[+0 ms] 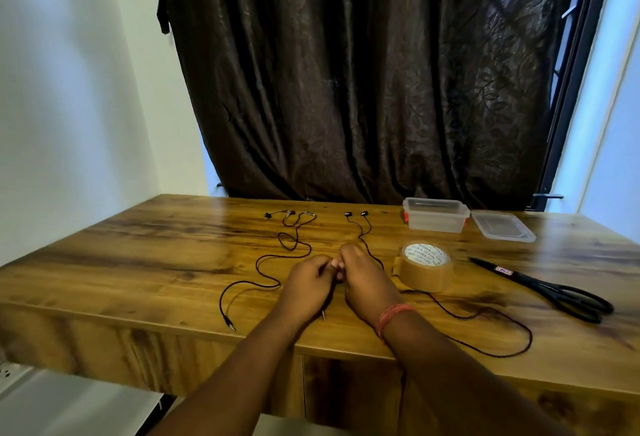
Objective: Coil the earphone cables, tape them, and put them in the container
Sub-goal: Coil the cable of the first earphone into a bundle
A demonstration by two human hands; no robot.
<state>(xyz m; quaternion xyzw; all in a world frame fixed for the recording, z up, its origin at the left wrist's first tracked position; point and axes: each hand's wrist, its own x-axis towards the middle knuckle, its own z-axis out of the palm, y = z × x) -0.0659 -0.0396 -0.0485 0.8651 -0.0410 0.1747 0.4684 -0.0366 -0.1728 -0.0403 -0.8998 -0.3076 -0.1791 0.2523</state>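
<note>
A: Head view, centre of the frame: the right earphone cable [450, 312] runs from its two buds near the top middle of the table [104, 262], down into both hands, then loops off toward the lower right edge. Its plug hangs just below the left hand [308, 280].

B: Are the hands holding it?

A: Both are curled and meet over the cable. The left hand pinches it near the plug end, as far as I can tell; the right hand [363, 280] grips it beside that. I judge coiling is only starting, since no loops show.

B: And the other set?

A: The left earphone cable [266, 259] lies loose and untouched, left of centre.

B: What does the next move call for?

A: Likely winding the slack around the fingers without snagging. The tape roll [424, 266] sits just right of the hands, scissors [554, 288] farther right, the open container [434, 216] and its lid [504, 226] at upper right.
</note>
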